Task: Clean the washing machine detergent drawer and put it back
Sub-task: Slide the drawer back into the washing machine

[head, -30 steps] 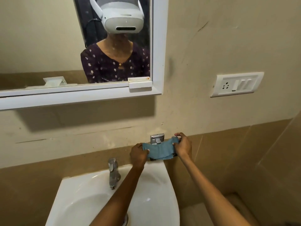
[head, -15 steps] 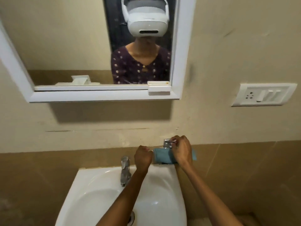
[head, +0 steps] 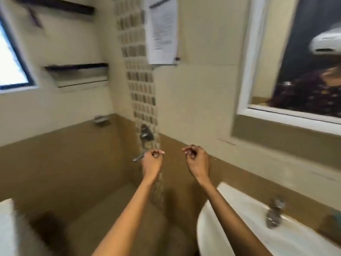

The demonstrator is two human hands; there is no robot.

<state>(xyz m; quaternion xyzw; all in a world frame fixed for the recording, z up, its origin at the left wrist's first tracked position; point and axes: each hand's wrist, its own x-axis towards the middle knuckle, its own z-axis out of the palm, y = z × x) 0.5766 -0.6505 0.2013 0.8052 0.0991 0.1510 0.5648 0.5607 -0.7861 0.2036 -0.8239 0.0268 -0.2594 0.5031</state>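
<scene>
My left hand (head: pixel 152 161) and my right hand (head: pixel 197 161) are raised side by side in front of the tan tiled wall, both with fingers curled closed and nothing in them. The left hand hovers just in front of a metal wall tap (head: pixel 144 143). Neither the detergent drawer nor the washing machine appears in view. The blue cloth shows only as a blurred patch (head: pixel 335 218) at the right edge, beyond the sink tap (head: pixel 274 215). The picture is motion-blurred.
A white sink (head: pixel 239 228) sits at the lower right below a white-framed mirror (head: pixel 245 71). A paper sheet (head: pixel 163 30) hangs on the wall, a window (head: pixel 11 58) is at the left, and dark shelves (head: pixel 76 68) are beside it. A white object (head: pixel 7 228) is at the lower left.
The view has swung left, away from the sink. Both hands have let go of the blue cloth at the hook and now hang empty with fingers closed.
</scene>
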